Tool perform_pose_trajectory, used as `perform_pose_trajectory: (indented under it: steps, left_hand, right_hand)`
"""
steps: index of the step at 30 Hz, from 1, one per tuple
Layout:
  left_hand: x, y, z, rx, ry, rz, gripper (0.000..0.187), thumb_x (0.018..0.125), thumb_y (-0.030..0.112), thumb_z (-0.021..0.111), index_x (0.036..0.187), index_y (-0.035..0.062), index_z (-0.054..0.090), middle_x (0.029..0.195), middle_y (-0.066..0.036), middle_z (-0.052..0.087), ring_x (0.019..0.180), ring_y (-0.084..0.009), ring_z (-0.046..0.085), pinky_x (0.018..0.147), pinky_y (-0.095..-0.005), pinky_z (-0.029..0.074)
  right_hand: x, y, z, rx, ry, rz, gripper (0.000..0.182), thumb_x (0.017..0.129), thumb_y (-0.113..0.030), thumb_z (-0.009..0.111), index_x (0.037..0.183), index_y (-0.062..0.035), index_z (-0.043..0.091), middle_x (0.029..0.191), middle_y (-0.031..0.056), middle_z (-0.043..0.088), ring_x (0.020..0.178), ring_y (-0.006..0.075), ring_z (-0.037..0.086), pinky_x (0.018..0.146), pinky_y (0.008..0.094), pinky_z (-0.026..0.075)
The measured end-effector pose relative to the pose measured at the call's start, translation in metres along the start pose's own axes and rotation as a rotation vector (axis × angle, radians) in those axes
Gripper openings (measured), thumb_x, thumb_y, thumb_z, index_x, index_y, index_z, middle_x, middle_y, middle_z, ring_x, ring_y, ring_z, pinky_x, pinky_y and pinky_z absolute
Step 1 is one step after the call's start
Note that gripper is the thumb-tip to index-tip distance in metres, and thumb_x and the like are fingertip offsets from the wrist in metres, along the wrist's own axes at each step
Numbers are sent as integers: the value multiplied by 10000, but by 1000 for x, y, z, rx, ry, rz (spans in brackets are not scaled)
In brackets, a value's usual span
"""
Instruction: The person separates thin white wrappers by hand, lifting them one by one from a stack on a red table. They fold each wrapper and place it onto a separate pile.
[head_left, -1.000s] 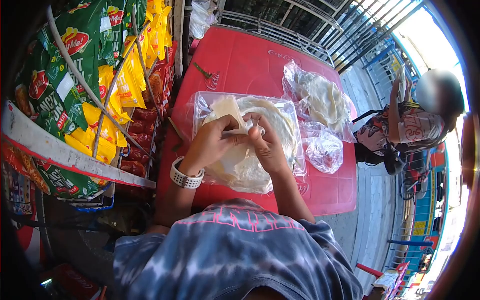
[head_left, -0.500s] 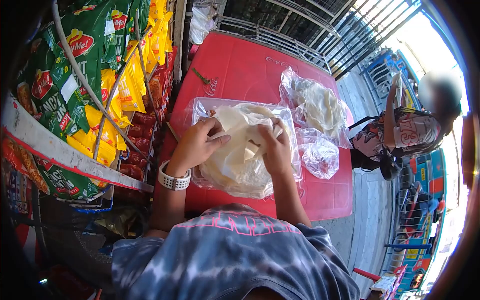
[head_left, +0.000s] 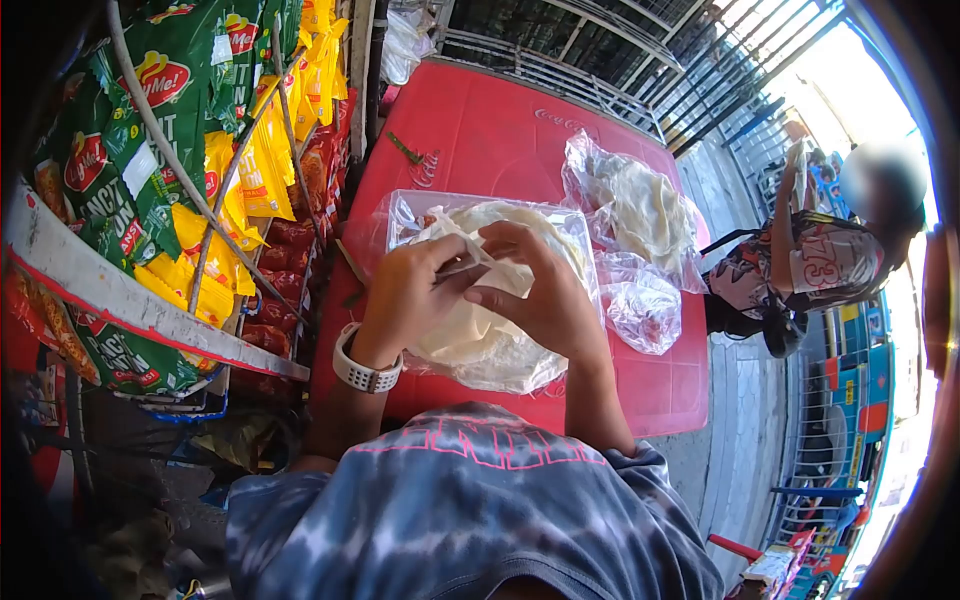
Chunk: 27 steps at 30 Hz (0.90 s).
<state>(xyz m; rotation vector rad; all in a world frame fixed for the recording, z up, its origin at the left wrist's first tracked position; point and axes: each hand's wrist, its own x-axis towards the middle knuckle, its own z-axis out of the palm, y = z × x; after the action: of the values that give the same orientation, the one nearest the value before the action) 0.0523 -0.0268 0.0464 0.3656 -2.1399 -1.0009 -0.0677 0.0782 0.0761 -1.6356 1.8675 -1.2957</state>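
Hands: left hand [head_left: 405, 295] and right hand [head_left: 545, 290] are meeting over the wrapper stack [head_left: 480, 330], fingers curled and pinching one thin pale sheet [head_left: 478, 262] between them.
Change from half a second ago: both hands are now sitting closer together and higher over the stack; the sheet, earlier spread wide and lifted, is now gathered into a small fold at the fingertips.
Left wrist: a white watch [head_left: 366, 372] is sitting on it.
Stack position: the wrapper stack is lying on a clear plastic bag [head_left: 400, 215] at the near middle of the red table [head_left: 490, 130].
Right of the stack: a second bag of wrappers [head_left: 635, 205] is lying just beside it, with a crumpled empty bag [head_left: 645, 305] nearer the table edge.
Far side of table: a small dark green item [head_left: 405, 150] is lying well apart from the stack.
Left of table: hanging snack packets [head_left: 230, 150], green, yellow and red, are crowding a rack.
Obstruction: the two hands are covering the stack's centre; the pinch point is partly hidden.
Right edge: another person [head_left: 820, 265] in a patterned shirt is standing beyond the table.
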Motion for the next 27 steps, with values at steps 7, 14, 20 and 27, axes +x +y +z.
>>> perform_pose_trajectory:
  steps: [7,14,20,27]
  left_hand:
    - [-2,-5,-6,-45,-61,-62,139,802,124,573,751,-4,563,535,-87,489,469,-116,483,441,-255,353]
    - [1,-17,-5,-110,49,-8,283,768,261,622,844,-3,551,636,-138,547,529,-233,532,474,-306,372]
    - [-3,-16,7,-139,-76,-120,351,743,290,661,880,6,506,612,-35,492,554,-100,450,482,-243,361]
    - [-4,-26,3,-211,-90,-181,312,747,281,660,768,6,513,506,-11,409,472,-50,349,420,-237,306]
  right_hand:
    - [-4,11,-4,67,116,187,185,741,-48,624,909,12,575,708,70,589,570,89,541,523,230,427]
    - [-9,28,8,587,259,225,160,867,-122,501,952,14,506,824,5,538,765,49,474,679,196,387]
    - [-8,13,24,774,124,396,166,886,-136,464,1014,-33,494,852,4,508,771,50,453,682,194,382]
    - [-8,29,22,165,117,159,374,719,-205,691,1012,-39,527,728,25,532,642,65,443,566,226,385]
